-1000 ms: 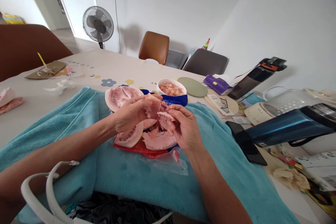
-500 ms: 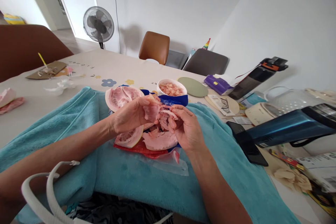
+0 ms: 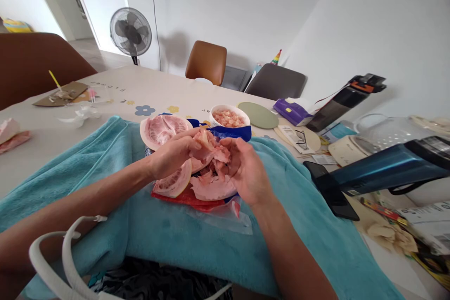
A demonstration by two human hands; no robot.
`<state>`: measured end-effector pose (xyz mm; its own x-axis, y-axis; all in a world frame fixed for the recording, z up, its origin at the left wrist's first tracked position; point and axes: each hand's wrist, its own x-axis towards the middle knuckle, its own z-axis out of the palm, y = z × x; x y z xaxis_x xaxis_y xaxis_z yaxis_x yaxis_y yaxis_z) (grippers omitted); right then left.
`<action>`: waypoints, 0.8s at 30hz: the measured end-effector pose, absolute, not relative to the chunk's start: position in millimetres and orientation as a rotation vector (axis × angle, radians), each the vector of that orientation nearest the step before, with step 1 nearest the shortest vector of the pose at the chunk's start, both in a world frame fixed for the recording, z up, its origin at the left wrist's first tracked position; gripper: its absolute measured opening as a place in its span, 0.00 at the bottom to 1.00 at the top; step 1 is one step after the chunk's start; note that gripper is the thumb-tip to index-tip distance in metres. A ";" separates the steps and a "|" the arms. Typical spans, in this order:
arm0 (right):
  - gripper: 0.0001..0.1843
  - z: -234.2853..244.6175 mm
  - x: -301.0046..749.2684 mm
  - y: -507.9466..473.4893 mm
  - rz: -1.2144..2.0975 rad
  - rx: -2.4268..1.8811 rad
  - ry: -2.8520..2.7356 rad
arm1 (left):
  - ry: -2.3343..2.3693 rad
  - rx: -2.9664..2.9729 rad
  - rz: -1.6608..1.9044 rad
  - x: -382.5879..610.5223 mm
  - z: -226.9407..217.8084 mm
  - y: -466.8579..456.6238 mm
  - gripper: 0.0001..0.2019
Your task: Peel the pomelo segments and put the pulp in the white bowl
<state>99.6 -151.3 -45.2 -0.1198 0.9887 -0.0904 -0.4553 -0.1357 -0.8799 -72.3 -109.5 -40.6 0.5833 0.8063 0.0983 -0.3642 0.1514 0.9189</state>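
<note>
My left hand (image 3: 176,150) is closed on a pink pomelo segment (image 3: 210,146), its thumb and fingers pinching the left side. My right hand (image 3: 251,173) curls its fingers around the segment's right end, where torn membrane hangs. Some of its fingertips are hidden behind the fruit. Below both hands lie pieces of pomelo peel (image 3: 213,188) and scraps on a red and blue plastic bag (image 3: 197,202). A cut pomelo half (image 3: 165,130) in its rind sits behind my left hand. Beyond the hands stands a white bowl (image 3: 213,119) of peeled pomelo flesh (image 3: 229,118).
A teal towel (image 3: 291,187) covers the table's near part. To the right are a blue bottle (image 3: 383,166), a phone (image 3: 332,192), a dark bottle (image 3: 337,103), a purple tissue pack (image 3: 292,111) and a green mat (image 3: 258,115). More peel (image 3: 14,136) lies far left.
My right hand has let its pinched strip of membrane go down and opened its grip around the segment. The segment has turned in my left hand, showing more flesh.
</note>
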 end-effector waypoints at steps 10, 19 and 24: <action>0.09 -47.0 90.1 -155.7 1.586 -0.971 -0.943 | 0.501 1.238 0.774 -74.6 -45.7 -109.9 0.07; 0.06 -50.1 83.8 -159.9 1.384 -1.063 -1.003 | 0.443 1.140 0.694 -72.1 -43.1 -113.2 0.04; 0.05 -44.3 80.1 -165.5 1.376 -0.945 -0.935 | 0.474 1.008 0.819 -69.8 -44.9 -112.5 0.10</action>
<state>80.1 -165.5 -44.3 -0.0095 0.9999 -0.0140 -0.3553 -0.0165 -0.9346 -69.8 -112.5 -44.9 0.6197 0.7847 0.0144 -0.3785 0.2828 0.8813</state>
